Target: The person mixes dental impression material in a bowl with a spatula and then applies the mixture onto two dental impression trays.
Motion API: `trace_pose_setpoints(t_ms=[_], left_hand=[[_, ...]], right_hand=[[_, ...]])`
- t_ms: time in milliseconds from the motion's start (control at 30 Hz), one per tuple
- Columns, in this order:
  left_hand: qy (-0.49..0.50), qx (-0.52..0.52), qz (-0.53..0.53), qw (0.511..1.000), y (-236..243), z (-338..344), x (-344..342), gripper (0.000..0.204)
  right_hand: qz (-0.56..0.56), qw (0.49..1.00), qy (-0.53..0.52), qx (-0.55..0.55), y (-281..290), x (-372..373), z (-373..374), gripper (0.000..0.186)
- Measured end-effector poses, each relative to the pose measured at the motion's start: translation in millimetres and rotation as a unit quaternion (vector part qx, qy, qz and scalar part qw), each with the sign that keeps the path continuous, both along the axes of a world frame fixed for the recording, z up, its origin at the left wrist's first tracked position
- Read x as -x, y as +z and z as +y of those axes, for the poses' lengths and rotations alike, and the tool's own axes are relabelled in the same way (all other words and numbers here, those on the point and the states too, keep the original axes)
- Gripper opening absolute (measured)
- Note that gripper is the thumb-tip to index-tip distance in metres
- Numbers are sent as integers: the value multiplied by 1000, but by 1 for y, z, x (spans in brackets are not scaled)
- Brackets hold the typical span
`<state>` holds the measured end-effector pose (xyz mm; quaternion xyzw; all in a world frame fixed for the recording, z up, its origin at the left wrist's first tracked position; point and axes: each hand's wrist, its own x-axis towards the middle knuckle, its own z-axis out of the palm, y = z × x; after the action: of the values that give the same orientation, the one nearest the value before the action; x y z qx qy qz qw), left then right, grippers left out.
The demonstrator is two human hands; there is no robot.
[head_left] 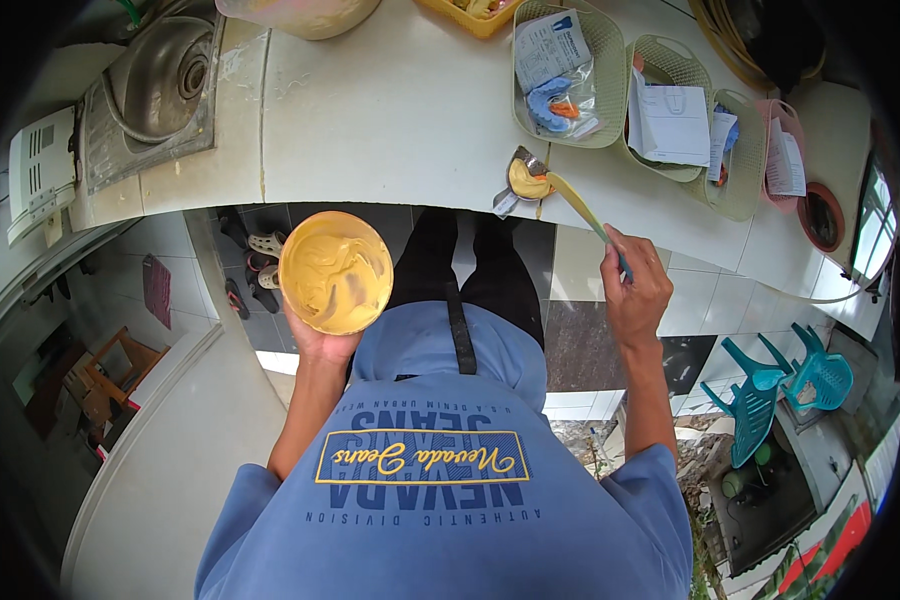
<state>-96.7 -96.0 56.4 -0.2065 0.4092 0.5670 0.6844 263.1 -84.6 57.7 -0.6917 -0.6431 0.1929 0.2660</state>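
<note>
Along the twelve o'clock side, a white desk (390, 120) spans the view, with a steel sink (155, 80) at ten o'clock and, at one o'clock, a pale-green basket (610, 62) containing a blue moulded piece (543, 104). Nearer the centre, an orange bowl (284, 268) of smeared yellow paste (342, 275) lies at twelve o'clock to the left hand (325, 342), which grasps it from beneath, fingers largely hidden. The right hand (637, 285) grips a spatula (578, 206) by its blue end, the blade pointing toward eleven o'clock. Just beyond, a small metal tray (535, 163), also bearing yellow paste, sits at the desk's near edge, between ten and eleven o'clock of that hand; whether blade and paste touch cannot be told.
</note>
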Motion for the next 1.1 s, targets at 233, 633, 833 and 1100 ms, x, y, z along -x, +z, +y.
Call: trace_pose_setpoints(t_ms=[233, 633, 833, 1100], left_hand=[[10, 25, 23, 999, 2, 1, 1, 50], [5, 38, 51, 998, 7, -2, -3, 45], [4, 28, 34, 999, 7, 0, 0, 45], [-34, -42, -39, 998, 2, 19, -16, 53]], right_hand=[[-13, 1000, 9, 3, -2, -1, -2, 30], [-19, 1000, 2, -2, 1, 0, -5, 29], [-28, 1000, -8, 1, 1, 0, -11, 29], [217, 969, -90, 80, 70, 12, -6, 31]])
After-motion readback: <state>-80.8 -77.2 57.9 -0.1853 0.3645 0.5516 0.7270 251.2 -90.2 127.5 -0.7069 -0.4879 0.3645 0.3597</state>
